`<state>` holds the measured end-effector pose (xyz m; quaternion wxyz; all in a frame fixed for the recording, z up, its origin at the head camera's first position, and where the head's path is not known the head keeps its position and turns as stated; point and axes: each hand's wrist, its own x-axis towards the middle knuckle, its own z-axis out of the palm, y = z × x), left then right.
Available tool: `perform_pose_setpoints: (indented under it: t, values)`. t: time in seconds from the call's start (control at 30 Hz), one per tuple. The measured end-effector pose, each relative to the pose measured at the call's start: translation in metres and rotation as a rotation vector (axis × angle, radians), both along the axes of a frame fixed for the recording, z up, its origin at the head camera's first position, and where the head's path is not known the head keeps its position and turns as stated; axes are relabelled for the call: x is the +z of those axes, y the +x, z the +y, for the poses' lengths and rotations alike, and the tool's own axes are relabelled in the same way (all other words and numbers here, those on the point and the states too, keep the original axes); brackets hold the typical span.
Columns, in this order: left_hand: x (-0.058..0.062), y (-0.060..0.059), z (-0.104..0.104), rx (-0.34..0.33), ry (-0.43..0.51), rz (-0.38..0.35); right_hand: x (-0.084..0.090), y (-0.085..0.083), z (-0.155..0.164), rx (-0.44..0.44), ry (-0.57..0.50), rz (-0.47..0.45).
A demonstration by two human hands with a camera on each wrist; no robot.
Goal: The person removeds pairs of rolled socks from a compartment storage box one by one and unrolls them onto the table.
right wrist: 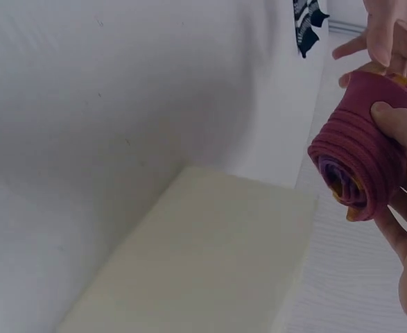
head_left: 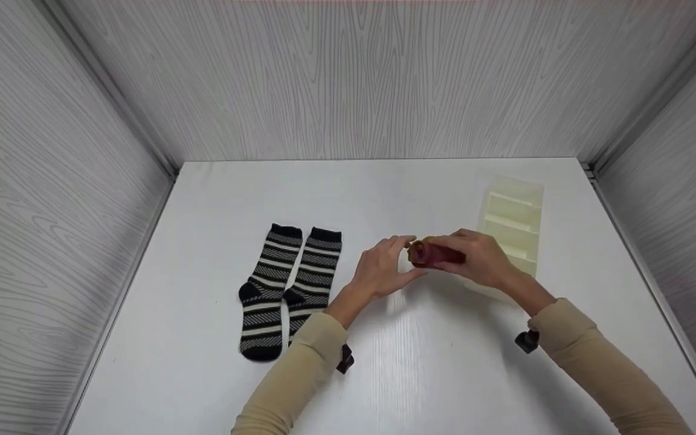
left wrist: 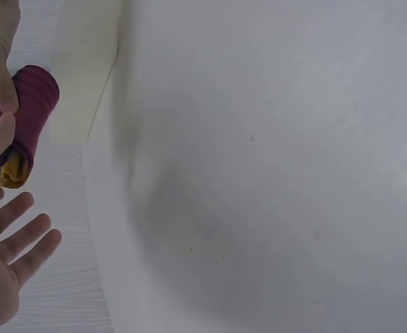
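rolled maroon sock in curled right-hand fingers — left-hand fingers loose beside it, above bare table

Light: bright, even, overhead | shadows: soft under hands | wrist views: blurred, washed-out white

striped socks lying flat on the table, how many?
2: striped socks side by side, left of the hands. A rolled maroon sock bundle sits in the right hand; contents unclear.

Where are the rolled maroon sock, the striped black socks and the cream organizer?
rolled maroon sock (right wrist: pixel 359 163), right wrist view, ribbed side
striped black socks (head_left: pixel 287 290), head view, left sock's heel
cream plastic organizer (head_left: pixel 514 208), head view, far divider
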<state>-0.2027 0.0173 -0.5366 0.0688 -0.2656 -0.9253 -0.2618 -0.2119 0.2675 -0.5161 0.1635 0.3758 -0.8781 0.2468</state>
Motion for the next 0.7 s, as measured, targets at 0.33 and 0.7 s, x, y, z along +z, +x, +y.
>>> perform_pose_setpoints:
  t: [0.33,0.7]
  values:
    - [-0.002,0.010,-0.007,-0.061,0.030,0.020,-0.024,0.009,-0.020,0.047,-0.054,0.101]
    - [-0.008,0.017,-0.023,-0.073,0.120,0.055,-0.038,0.018,-0.018,0.027,-0.071,0.131]
